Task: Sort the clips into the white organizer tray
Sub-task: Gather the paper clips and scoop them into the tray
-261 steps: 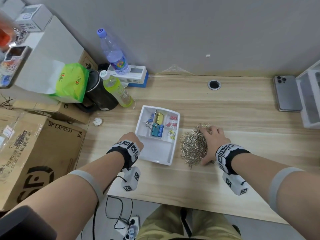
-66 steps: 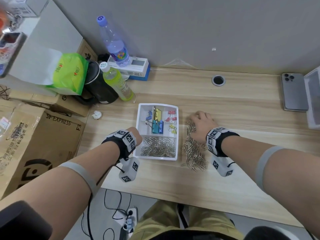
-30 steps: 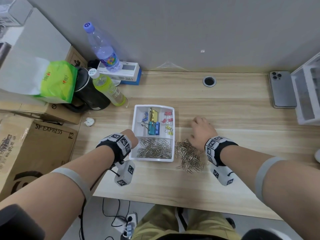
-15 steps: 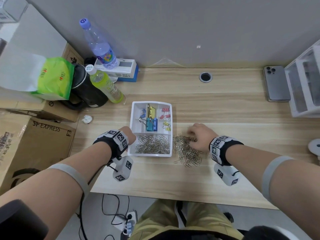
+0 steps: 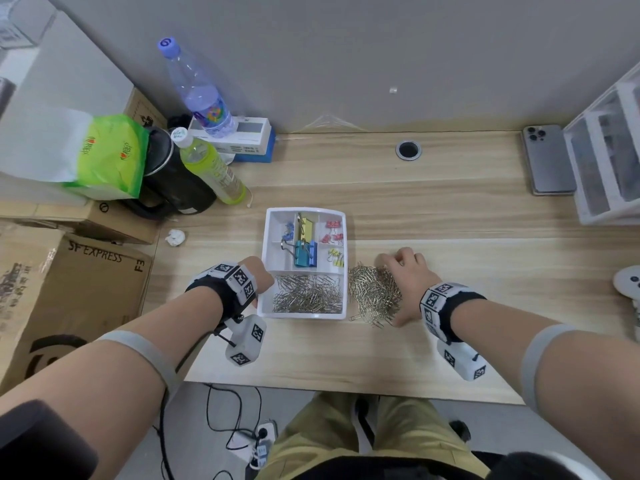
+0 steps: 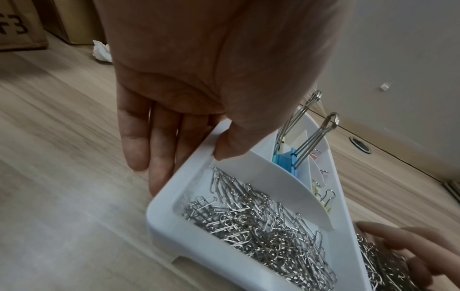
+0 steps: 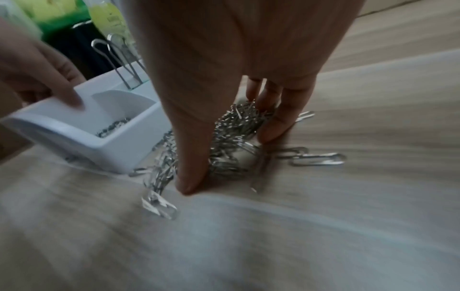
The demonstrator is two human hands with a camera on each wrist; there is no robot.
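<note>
tray (image 5: 306, 315): smooth white plastic, slight sheen | clips (image 5: 374, 295) under my right hand (image 5: 403, 275): shiny silver wire | desk (image 5: 450, 216): matt pale wood grain | bottle (image 5: 199, 91): clear glossy plastic | box (image 5: 69, 289): dull brown cardboard | phone (image 5: 547, 161): matt grey

The white plastic organizer tray (image 5: 306, 314) holds silver wire paper clips (image 5: 306, 294), with blue-and-teal (image 5: 304, 253), yellow (image 5: 306, 227) and red binder clips (image 5: 333, 231) in its far compartments. Beside it lies a brassy-silver clip heap (image 5: 374, 292) on the pale wood-grain desk (image 5: 450, 216). Beyond the tray stand a yellow-green bottle (image 5: 211, 171) and a purple-capped clear bottle (image 5: 197, 88).
</note>
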